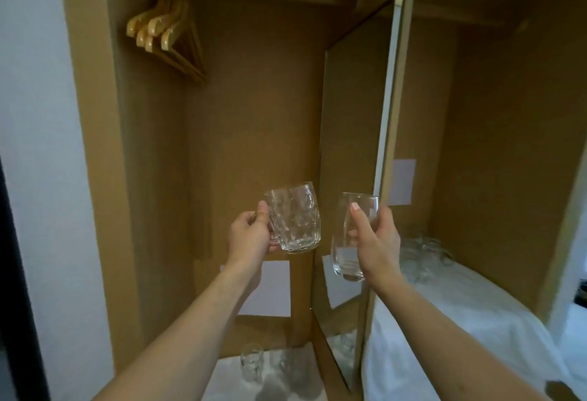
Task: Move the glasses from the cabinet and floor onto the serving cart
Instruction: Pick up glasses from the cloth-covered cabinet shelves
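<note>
Both hands are loaded in front of the cabinet (254, 114). The left hand (251, 238) curls round the handle of a mug (295, 218), which stands upright at its 3 o'clock. The right hand (374, 241) wraps a tumbler (352, 235), long axis near vertical. More glasses (422, 251) sit on the white cloth (476, 321) at 4 o'clock; others stand low at 6 o'clock. No cart is visible, so a turn away likely comes next.

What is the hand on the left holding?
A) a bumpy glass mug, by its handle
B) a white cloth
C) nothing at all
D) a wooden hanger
A: the left hand grips the handle of a dimpled glass mug, held up in front of the open cabinet, while the right hand holds a smooth tall glass.
</note>
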Action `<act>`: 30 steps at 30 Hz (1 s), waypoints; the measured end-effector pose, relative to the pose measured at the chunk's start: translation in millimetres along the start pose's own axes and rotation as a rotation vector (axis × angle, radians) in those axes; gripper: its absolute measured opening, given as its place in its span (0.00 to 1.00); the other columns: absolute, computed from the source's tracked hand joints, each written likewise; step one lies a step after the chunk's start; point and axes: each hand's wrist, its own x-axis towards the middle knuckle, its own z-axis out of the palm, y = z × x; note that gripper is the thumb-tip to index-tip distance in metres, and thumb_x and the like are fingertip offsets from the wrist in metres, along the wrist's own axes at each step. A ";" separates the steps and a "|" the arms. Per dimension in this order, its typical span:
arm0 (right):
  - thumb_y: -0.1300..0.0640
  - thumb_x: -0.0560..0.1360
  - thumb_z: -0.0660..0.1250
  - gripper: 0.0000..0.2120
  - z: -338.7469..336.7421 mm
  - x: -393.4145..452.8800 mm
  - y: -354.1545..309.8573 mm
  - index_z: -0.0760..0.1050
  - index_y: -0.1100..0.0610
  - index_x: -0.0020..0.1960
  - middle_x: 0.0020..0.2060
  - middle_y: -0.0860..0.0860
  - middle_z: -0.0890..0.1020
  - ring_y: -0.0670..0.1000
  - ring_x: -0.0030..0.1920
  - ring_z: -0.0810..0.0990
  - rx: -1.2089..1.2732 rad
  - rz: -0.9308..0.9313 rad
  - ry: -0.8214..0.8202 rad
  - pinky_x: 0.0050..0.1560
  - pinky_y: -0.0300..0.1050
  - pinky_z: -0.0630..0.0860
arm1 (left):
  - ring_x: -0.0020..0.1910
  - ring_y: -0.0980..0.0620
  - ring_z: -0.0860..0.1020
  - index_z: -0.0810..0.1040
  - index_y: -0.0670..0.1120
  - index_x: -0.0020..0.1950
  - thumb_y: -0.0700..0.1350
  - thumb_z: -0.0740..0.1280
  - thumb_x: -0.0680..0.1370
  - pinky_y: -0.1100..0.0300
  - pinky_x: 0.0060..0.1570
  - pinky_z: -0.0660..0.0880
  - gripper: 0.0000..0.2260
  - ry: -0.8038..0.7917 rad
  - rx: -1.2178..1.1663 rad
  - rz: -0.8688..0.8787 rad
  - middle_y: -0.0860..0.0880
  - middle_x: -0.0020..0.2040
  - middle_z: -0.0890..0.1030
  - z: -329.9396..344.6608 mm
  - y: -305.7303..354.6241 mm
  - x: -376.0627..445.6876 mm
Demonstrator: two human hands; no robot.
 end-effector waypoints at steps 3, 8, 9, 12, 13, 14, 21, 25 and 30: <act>0.40 0.78 0.66 0.18 -55.2 4.4 6.6 0.74 0.53 0.59 0.37 0.50 0.78 0.46 0.36 0.77 -0.024 -0.011 0.027 0.41 0.43 0.76 | 0.42 0.50 0.86 0.79 0.47 0.53 0.56 0.62 0.83 0.55 0.40 0.83 0.14 -0.061 -0.011 -0.002 0.47 0.46 0.86 46.5 0.3 -22.8; 0.39 0.76 0.68 0.18 -157.4 9.2 36.5 0.75 0.50 0.57 0.35 0.46 0.77 0.44 0.37 0.79 -0.083 0.017 0.127 0.44 0.53 0.80 | 0.43 0.43 0.84 0.79 0.43 0.53 0.56 0.62 0.83 0.44 0.47 0.82 0.16 -0.124 -0.041 -0.053 0.40 0.48 0.85 130.5 -16.7 -61.3; 0.35 0.73 0.68 0.19 -177.0 10.2 45.0 0.75 0.48 0.56 0.36 0.48 0.79 0.50 0.40 0.81 -0.085 0.030 0.146 0.46 0.58 0.81 | 0.41 0.44 0.82 0.79 0.43 0.53 0.56 0.62 0.83 0.47 0.45 0.81 0.17 -0.137 -0.043 -0.059 0.39 0.48 0.85 147.7 -23.5 -67.2; 0.32 0.71 0.67 0.23 -233.3 13.9 65.9 0.73 0.47 0.57 0.40 0.53 0.81 0.55 0.43 0.83 -0.115 0.060 0.161 0.50 0.61 0.81 | 0.37 0.48 0.81 0.79 0.44 0.51 0.57 0.64 0.82 0.51 0.41 0.82 0.16 -0.158 -0.020 -0.087 0.43 0.43 0.84 196.5 -44.6 -83.8; 0.34 0.74 0.68 0.21 -250.2 15.7 72.7 0.73 0.48 0.58 0.41 0.52 0.81 0.54 0.43 0.83 -0.128 0.073 0.167 0.51 0.60 0.81 | 0.36 0.49 0.82 0.80 0.44 0.51 0.56 0.64 0.82 0.52 0.40 0.82 0.15 -0.159 -0.022 -0.108 0.45 0.42 0.84 211.3 -51.1 -89.3; 0.37 0.75 0.68 0.21 -266.3 17.4 79.9 0.73 0.49 0.60 0.41 0.51 0.81 0.53 0.44 0.83 -0.138 0.086 0.175 0.52 0.60 0.81 | 0.37 0.49 0.82 0.80 0.44 0.51 0.56 0.65 0.82 0.52 0.40 0.82 0.15 -0.158 -0.025 -0.132 0.46 0.42 0.84 225.3 -57.2 -95.2; 0.26 0.70 0.64 0.37 -331.6 27.5 133.9 0.69 0.48 0.70 0.44 0.45 0.82 0.50 0.49 0.83 -0.204 0.170 0.160 0.56 0.60 0.81 | 0.48 0.41 0.85 0.81 0.42 0.51 0.55 0.65 0.82 0.44 0.47 0.84 0.16 -0.124 0.005 -0.279 0.41 0.48 0.85 292.9 -108.7 -123.5; 0.28 0.71 0.66 0.37 -342.6 32.2 163.5 0.65 0.46 0.73 0.49 0.44 0.81 0.49 0.50 0.82 -0.183 0.249 0.162 0.57 0.58 0.80 | 0.49 0.44 0.83 0.81 0.46 0.49 0.56 0.67 0.81 0.45 0.48 0.83 0.14 -0.133 0.096 -0.334 0.43 0.50 0.84 319.5 -136.1 -117.5; 0.30 0.72 0.67 0.36 -349.5 53.4 205.7 0.63 0.44 0.74 0.50 0.42 0.80 0.48 0.51 0.81 -0.215 0.304 0.147 0.57 0.56 0.80 | 0.51 0.45 0.82 0.82 0.46 0.53 0.57 0.69 0.79 0.49 0.46 0.84 0.14 -0.142 0.127 -0.364 0.45 0.54 0.82 361.2 -174.1 -89.5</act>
